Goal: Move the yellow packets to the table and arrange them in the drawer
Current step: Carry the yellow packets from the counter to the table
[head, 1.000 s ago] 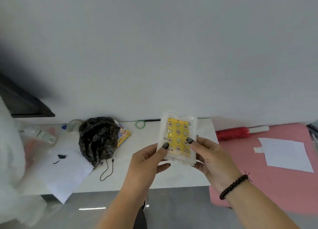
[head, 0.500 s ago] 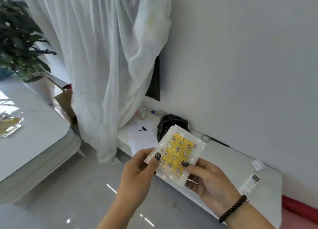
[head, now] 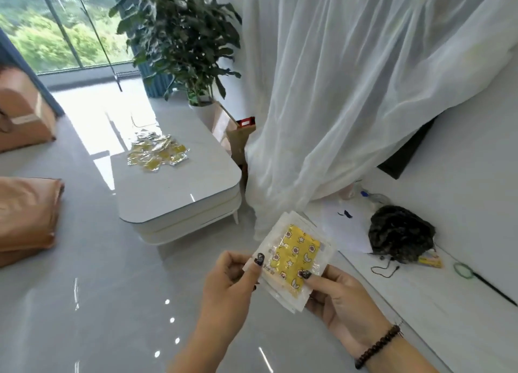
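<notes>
Both hands, left hand (head: 234, 274) and right hand (head: 335, 294), pinch a loose stack of yellow packets (head: 295, 256) midair, well away from the table (head: 179, 193), so those slippery wrappers could easily fan out and drop.

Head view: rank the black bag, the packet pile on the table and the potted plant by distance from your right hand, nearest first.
1. Black bag: on the low ledge, right of the right hand.
2. Packet pile: on the white table, ahead and left.
3. Potted plant: beyond the table, by the window.
</notes>
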Motion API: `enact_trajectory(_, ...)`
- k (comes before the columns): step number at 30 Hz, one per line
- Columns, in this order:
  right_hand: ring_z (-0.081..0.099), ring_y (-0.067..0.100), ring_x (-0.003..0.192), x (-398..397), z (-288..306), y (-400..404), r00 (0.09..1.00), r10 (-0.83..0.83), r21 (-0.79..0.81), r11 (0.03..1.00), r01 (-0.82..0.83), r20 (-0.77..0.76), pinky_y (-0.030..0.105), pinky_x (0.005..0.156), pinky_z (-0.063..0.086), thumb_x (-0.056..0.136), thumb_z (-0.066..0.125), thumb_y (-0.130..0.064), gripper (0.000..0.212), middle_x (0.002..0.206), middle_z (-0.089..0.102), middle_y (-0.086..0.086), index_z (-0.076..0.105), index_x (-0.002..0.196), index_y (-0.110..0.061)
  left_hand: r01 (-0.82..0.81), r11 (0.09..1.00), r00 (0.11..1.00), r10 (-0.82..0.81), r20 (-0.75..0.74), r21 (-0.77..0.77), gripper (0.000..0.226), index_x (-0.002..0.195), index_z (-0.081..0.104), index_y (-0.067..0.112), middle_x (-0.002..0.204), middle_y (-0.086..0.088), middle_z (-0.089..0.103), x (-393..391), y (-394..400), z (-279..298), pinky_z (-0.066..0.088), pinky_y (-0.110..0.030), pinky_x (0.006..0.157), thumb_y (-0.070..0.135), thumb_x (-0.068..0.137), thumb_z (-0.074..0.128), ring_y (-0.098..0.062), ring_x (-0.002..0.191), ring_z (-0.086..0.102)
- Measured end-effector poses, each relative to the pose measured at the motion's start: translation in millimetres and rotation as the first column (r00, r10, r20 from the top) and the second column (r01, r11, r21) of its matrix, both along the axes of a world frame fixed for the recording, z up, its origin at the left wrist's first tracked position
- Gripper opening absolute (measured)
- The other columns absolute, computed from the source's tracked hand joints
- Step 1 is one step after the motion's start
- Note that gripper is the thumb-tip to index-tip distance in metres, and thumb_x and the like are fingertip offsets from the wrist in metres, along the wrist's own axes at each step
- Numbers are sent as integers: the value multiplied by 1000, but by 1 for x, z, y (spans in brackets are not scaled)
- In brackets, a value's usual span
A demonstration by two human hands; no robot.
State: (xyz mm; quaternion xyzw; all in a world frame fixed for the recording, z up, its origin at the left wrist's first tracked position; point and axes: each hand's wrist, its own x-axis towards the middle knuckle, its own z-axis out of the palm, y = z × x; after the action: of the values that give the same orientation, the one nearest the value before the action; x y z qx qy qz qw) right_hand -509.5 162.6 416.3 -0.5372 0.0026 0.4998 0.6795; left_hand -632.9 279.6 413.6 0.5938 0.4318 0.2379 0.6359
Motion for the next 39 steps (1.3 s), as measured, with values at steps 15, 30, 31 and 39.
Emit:
enact_trajectory(15,69,31,85,-124,-1,185,985,164,9,986,-164,-52,39,70,59,89,53,2,24,101,72,19,59,112,0,-161,987,986,162,-42,10,14,86,62,4,76,-7,75,-144,164,6,58,-44,82,16,89,67,-28,80,71)
enact_trajectory(30,68,31,81,-44,-32,415,969,244,-38,969,-245,-30,33,55,58,84,58,5,22,96,72,17,58,102,-8,-222,961,973,209,-94,-164,8,99,64,7,78,-1,74,-81,382,-1,56,-24,57,10,95,57,-10,66,69)
enact_trajectory(31,68,30,80,-41,-31,434,966,257,-35,966,-258,-17,32,55,57,84,59,5,23,96,72,17,59,102,-8,-237,956,970,225,-87,-174,9,101,63,8,81,-3,74,-80,398,-1,56,-23,56,9,94,59,-10,67,70)
enact_trajectory(39,69,30,80,-58,-35,569,946,323,-40,945,-323,-25,34,55,58,83,59,7,28,99,71,18,59,108,-5,-309,925,951,303,-58,-222,20,102,63,10,95,-10,71,-99,520,-6,56,-24,57,-3,87,64,-12,74,72)
